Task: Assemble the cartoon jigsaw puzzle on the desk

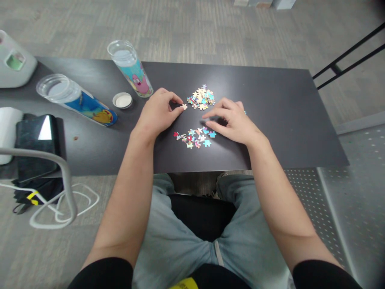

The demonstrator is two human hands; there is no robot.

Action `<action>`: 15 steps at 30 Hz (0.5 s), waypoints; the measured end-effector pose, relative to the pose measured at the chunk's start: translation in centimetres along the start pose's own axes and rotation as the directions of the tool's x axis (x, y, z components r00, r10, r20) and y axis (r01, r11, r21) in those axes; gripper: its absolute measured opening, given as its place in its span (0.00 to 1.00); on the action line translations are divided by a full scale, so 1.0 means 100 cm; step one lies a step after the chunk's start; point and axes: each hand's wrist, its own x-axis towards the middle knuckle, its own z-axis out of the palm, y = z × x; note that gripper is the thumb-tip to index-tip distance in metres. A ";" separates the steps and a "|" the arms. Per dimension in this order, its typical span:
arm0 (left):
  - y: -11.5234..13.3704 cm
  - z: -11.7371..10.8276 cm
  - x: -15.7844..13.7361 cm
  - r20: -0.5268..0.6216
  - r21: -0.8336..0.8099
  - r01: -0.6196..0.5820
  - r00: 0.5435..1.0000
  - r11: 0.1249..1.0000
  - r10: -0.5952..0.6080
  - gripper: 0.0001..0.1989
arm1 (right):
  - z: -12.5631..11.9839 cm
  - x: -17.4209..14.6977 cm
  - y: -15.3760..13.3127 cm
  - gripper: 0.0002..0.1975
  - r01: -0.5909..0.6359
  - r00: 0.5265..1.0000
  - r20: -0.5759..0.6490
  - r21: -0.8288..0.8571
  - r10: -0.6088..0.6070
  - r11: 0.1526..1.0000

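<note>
My left hand (161,110) pinches a small tan-backed puzzle piece (184,106) between thumb and fingertips, at the left of a heap of jigsaw pieces (202,97). Many pieces in that heap lie tan side up, others show colours. Nearer to me is a loose group of picture-side-up puzzle pieces (195,137) in red, blue and pink. My right hand (233,120) hovers right of both groups, thumb and fingers apart with nothing between them. A bit of a blue piece (245,112) shows just past its knuckles; the rest is hidden.
Left on the dark table (288,116) stand a clear-topped pink-and-teal canister (135,72) and a blue canister (87,104). A round white lid (122,100) lies by them. Farther left are a black device (37,140), a grey curved tube (67,180) and a white appliance (15,60).
</note>
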 end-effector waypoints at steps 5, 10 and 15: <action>0.007 -0.001 -0.003 0.031 -0.115 -0.004 0.999 0.993 0.007 0.08 | 0.001 0.001 0.002 0.16 -0.052 0.996 -0.070 -0.014 0.051 0.999; 0.016 -0.009 -0.006 0.203 -0.281 -0.028 0.975 0.959 0.088 0.04 | 0.002 0.003 0.001 0.15 -0.081 0.996 -0.044 -0.052 0.079 0.995; 0.017 -0.013 -0.008 0.342 -0.291 -0.099 0.918 0.952 0.200 0.08 | 0.002 0.009 -0.009 0.19 -0.124 0.992 -0.044 -0.105 0.120 0.987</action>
